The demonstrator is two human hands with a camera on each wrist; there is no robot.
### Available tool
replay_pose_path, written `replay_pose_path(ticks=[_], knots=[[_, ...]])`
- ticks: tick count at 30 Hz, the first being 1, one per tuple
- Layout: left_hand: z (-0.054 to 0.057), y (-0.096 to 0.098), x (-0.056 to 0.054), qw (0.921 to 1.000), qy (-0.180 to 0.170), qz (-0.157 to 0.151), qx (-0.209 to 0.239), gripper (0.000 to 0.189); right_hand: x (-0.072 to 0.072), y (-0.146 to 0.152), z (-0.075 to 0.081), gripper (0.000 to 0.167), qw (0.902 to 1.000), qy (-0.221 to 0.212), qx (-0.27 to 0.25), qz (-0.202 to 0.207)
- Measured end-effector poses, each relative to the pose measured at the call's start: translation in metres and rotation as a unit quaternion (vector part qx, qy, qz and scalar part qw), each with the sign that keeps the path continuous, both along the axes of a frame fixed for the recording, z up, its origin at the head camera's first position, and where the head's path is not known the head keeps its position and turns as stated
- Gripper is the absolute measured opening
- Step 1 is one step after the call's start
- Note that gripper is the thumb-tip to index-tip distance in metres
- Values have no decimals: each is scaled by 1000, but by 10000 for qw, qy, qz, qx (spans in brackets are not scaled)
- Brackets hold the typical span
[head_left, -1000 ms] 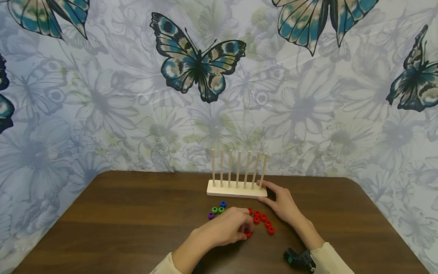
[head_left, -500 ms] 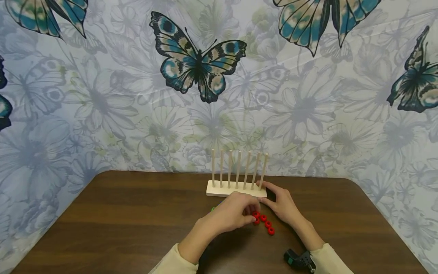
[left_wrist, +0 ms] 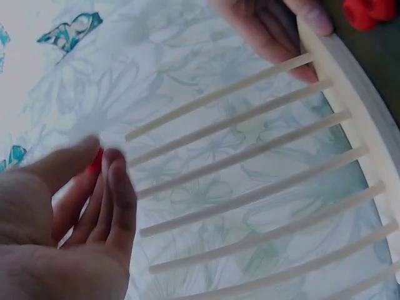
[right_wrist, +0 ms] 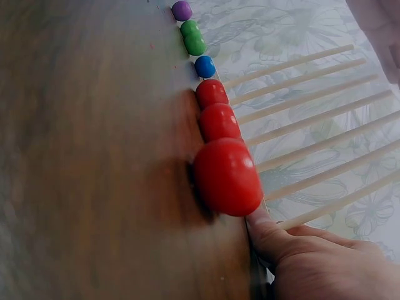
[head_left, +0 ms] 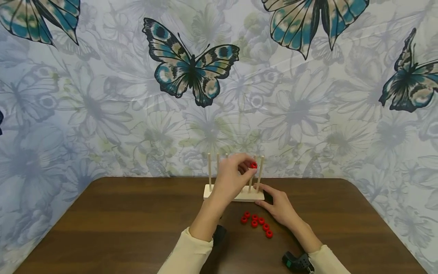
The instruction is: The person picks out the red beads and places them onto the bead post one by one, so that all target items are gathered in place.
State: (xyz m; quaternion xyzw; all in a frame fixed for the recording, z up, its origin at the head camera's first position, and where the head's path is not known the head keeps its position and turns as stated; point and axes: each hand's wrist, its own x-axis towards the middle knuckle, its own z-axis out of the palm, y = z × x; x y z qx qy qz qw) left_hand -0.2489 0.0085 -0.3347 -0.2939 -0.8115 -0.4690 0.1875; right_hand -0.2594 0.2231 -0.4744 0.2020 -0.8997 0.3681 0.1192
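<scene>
My left hand (head_left: 230, 178) pinches a red bead (head_left: 253, 165) between thumb and fingertips, up near the tops of the right-hand pegs. In the left wrist view that bead (left_wrist: 95, 162) is mostly covered by the fingers, just off the peg ends. The wooden peg stand (head_left: 248, 196) has a pale flat base and a row of several upright pegs, all bare where visible. At its right end my right hand (head_left: 281, 206) grips the base, thumb in front and fingers behind. The left hand hides the middle pegs in the head view.
Several red beads (head_left: 254, 223) lie on the brown table (head_left: 137, 228) in front of the stand. The right wrist view also shows a blue bead (right_wrist: 205, 66), two green beads (right_wrist: 195, 44) and a purple bead (right_wrist: 182, 10). A butterfly-patterned wall covering (head_left: 191, 133) stands behind.
My left hand has gone from the red beads on the table up to the peg tops, now with a red bead in its fingertips. The right hand keeps its grip on the stand.
</scene>
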Motion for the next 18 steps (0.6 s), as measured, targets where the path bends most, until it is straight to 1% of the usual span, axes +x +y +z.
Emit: replay_pose_path(ticks=[2, 4, 7, 9, 12, 15, 18], knots=[[1, 3, -5, 9987, 268, 298, 310, 18, 0, 0, -1, 59, 10000, -75, -19, -36], [1, 7, -9, 9961, 456, 536, 540, 18, 0, 0, -1, 59, 9999, -125, -20, -54], [-1, 14, -14, 9926, 571, 727, 790, 19, 0, 0, -2, 58, 9998, -127, 2, -127], [-2, 19, -18, 9911, 600, 789, 890, 20, -1, 0, -2, 58, 9998, -111, 38, -142], [-3, 24, -22, 9902, 666, 836, 901, 20, -2, -1, -2, 58, 9999, -93, 37, -115], [-5, 28, -25, 9901, 716, 949, 752, 18, -3, -1, -2, 58, 10000, -55, 28, -64], [-6, 30, -27, 9906, 667, 1013, 629, 18, -3, 1, -1, 58, 10000, -23, -3, -65]])
